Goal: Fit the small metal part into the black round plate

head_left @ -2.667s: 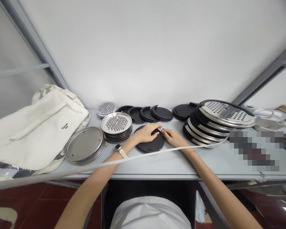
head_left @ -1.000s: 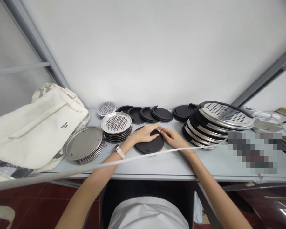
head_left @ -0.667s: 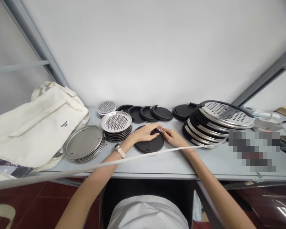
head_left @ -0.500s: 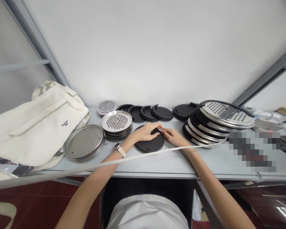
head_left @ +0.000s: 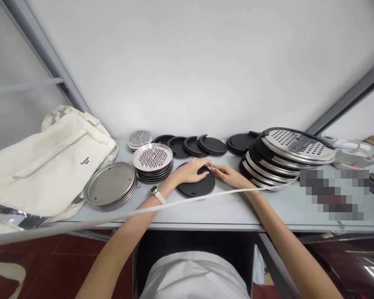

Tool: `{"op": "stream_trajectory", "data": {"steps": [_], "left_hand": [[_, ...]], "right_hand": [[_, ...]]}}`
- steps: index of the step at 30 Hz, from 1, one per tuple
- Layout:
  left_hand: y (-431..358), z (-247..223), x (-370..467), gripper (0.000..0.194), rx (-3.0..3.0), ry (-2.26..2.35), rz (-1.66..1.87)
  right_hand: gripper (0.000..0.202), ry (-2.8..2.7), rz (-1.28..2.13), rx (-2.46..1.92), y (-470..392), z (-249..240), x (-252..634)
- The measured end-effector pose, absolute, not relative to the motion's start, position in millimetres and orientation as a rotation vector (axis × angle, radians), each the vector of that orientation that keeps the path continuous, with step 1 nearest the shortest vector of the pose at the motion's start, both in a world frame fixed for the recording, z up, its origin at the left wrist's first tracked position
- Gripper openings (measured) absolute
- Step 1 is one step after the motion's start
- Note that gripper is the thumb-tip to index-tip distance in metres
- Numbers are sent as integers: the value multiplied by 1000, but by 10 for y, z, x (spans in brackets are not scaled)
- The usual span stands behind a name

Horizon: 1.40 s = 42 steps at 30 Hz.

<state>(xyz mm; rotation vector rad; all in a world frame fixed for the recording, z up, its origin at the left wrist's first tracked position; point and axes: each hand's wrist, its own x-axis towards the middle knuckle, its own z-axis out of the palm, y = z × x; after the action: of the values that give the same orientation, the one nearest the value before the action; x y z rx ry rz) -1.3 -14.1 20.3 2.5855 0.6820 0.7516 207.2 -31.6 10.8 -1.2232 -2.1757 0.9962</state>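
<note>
A black round disc (head_left: 196, 187) lies flat on the table in front of me, with a small hole near its front edge. My left hand (head_left: 191, 171) lies over the disc's far side, thumb on its face and fingers along its upper right rim, holding it. Close to those fingertips, my right hand (head_left: 227, 175) pinches something small and pale at the right rim, mostly hidden by the fingers. Left of the disc stands a stack of round metal grater plates (head_left: 152, 158).
Plain metal discs (head_left: 110, 187) are stacked at left, beside a cream bag (head_left: 56, 170). Black discs with raised rims (head_left: 212, 146) lie along the wall. A tall stack of black-rimmed graters (head_left: 299, 145) stands right. A white cable (head_left: 174, 205) crosses in front of my forearms.
Both hands stay at the disc's upper right rim with only slight finger movement. The view has shifted a little; the disc keeps its place among the stacks.
</note>
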Motion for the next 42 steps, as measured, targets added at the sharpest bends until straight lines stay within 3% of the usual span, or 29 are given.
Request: {"op": "stream_trajectory", "data": {"steps": [11, 42], "left_hand": [[-147, 211, -6, 28, 2561, 679, 745], [-179, 252, -7, 29, 2571, 724, 690]], "right_hand": [[48, -2130, 871, -1306, -351, 27, 2011], [49, -2120, 1095, -1186, -352, 102, 2100]]}}
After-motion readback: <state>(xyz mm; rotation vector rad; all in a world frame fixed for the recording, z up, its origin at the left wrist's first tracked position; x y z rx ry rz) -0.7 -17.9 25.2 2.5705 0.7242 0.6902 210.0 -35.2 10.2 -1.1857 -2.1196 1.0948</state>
